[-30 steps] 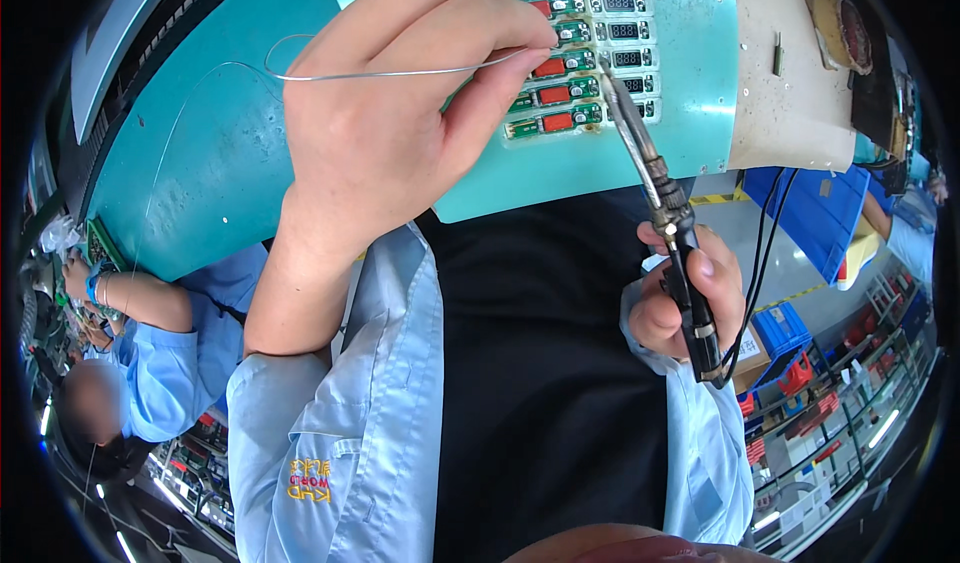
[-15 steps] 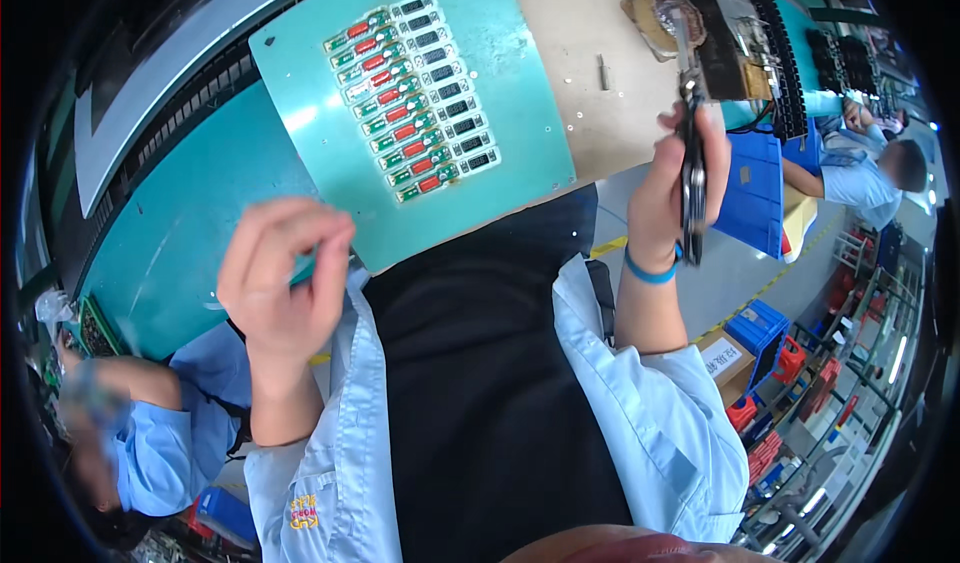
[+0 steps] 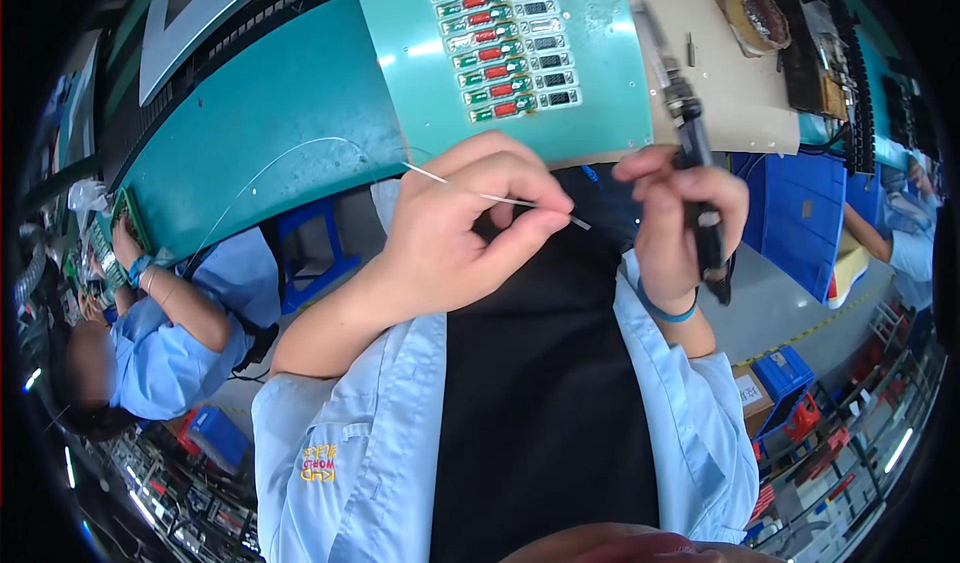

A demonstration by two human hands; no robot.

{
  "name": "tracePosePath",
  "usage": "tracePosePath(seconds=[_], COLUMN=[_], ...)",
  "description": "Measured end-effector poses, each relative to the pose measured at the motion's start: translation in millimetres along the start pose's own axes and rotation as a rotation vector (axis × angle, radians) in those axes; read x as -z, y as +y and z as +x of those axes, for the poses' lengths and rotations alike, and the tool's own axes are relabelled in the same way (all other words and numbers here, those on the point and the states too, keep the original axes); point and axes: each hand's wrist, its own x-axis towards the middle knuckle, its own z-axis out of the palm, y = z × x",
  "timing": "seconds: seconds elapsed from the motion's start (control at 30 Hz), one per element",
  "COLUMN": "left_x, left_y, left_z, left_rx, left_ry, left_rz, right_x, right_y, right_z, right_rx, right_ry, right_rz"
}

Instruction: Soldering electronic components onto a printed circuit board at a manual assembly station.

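Note:
My left hand (image 3: 455, 233) is in front of my chest, thumb and forefinger pinched on a thin silvery solder wire (image 3: 425, 172). A short end of the wire sticks out beyond the fingertips, and its length trails back over the hand to the left. To the right, my right hand (image 3: 690, 213) grips a soldering iron (image 3: 690, 118) by its black handle; its metal barrel points up and away, blurred. Ahead of both hands, a row of small green circuit boards with red parts (image 3: 490, 54) and black parts lies on a pale green panel (image 3: 420, 93).
A round brown-rimmed pot (image 3: 760, 21) stands at the far right near a dark metal stand (image 3: 805, 73). Blue crates (image 3: 800, 213) are on my right. A co-worker in a light blue shirt (image 3: 190, 313) handles boards at my left. Small bits lie on the tan board (image 3: 700, 93).
My left hand has moved right, to the middle, and the solder wire now shows plainly in it. My right hand has brought the soldering iron away from the pot. The whole view has shifted.

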Motion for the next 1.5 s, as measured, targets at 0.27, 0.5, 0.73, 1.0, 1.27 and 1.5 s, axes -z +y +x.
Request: tracePosePath(seconds=[0.27, 0.5, 0.73, 1.0, 1.27, 1.5], left_x=[-3.0, 17.2, 45.9, 43.5, 41.9, 40.6], left_y=[-9.2, -10.0, -27.7, -53.0, -64.6, -67.5], left_z=[-0.1, 0.7, 18.3, 38.4, 44.4, 44.5], left_rx=[-0.103, -0.143, -0.279, -0.354, -0.377, -0.36], left_ry=[0.042, 0.105, 0.236, 0.333, 0.299, 0.29], left_rz=[0.087, 0.089, 0.364, 0.325, 0.315, 0.297], right_x=[-13.8, -0.4, 6.6, 12.9, 7.6, 4.7], right_y=[-2.4, 9.4, 7.3, -0.2, 0.1, 6.1], right_z=[-13.7, -23.5, -33.8, -36.4, -38.9, -39.7], right_rx=[0.008, 0.022, 0.002, 0.134, 0.025, 0.022], right_ry=[-0.187, -0.132, -0.067, -0.203, -0.212, -0.192], right_rz=[-0.049, -0.112, -0.091, -0.439, -0.505, -0.491])
